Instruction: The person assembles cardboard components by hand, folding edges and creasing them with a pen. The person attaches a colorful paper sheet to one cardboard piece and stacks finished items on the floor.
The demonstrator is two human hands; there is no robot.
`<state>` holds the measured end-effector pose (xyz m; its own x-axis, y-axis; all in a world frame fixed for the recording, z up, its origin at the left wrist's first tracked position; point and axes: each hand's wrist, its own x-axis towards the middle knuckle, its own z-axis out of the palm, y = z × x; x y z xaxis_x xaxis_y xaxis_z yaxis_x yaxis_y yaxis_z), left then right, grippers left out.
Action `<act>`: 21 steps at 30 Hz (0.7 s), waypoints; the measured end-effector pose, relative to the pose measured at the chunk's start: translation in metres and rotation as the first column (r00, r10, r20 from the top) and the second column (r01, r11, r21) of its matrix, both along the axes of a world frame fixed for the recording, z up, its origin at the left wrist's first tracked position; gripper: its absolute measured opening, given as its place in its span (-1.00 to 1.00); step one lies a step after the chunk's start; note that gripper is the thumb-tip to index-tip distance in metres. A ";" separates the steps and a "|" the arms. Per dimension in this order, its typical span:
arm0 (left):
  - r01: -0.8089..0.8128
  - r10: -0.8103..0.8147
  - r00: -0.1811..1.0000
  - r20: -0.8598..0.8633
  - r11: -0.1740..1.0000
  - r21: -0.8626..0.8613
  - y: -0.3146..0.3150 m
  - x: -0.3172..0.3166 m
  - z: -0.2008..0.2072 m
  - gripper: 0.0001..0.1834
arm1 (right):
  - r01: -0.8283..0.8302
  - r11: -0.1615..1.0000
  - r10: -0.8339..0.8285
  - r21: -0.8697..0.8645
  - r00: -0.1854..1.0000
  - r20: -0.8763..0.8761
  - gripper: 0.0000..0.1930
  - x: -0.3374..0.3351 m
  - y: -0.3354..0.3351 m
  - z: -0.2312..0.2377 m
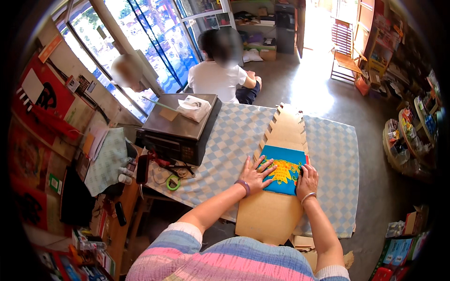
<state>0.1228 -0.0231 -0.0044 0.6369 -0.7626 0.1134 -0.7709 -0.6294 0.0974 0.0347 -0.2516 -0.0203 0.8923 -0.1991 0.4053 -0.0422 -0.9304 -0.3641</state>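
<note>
A blue cloth piece (276,153) with yellow embroidery lies on a long tan cardboard board (267,215) with notched side edges. My left hand (257,177) rests flat on the cloth's left side, fingers spread over part of the embroidery; a dark bangle circles that wrist. My right hand (308,181) lies along the right edge of the cloth with its fingers stretched forward, a light bangle at the wrist. A strip of red shows beside the cloth near the right fingertips. The board sits on a table with a checked blue-and-cream cover (330,150), its near end close to my body.
A weighing scale (187,129) bearing a tissue pack (194,108) stands left on the table. Before it lie tools and a green tape roll (173,182). Beyond the table sits a person in a white shirt (213,84). A wooden chair (347,54) stands far right.
</note>
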 end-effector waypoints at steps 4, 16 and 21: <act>-0.001 0.001 1.000 -0.019 1.000 0.005 0.001 0.001 -0.002 -0.37 | 0.025 0.999 -0.024 0.048 0.999 -0.025 -0.64 0.001 0.003 0.005; -0.002 0.004 1.000 -0.029 0.998 0.068 0.000 0.001 0.001 -0.37 | 0.010 0.997 -0.011 0.075 1.000 0.021 -0.67 0.002 -0.001 -0.005; -0.031 0.037 0.996 -0.082 0.997 0.075 0.000 0.000 0.005 -0.36 | -0.023 0.996 0.019 0.086 0.999 0.042 -0.69 0.003 -0.001 -0.005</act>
<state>0.1226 -0.0233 0.0003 0.6677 -0.7445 0.0031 -0.7399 -0.6631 0.1128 0.0379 -0.2528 -0.0258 0.8798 -0.2165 0.4233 -0.0066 -0.8958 -0.4444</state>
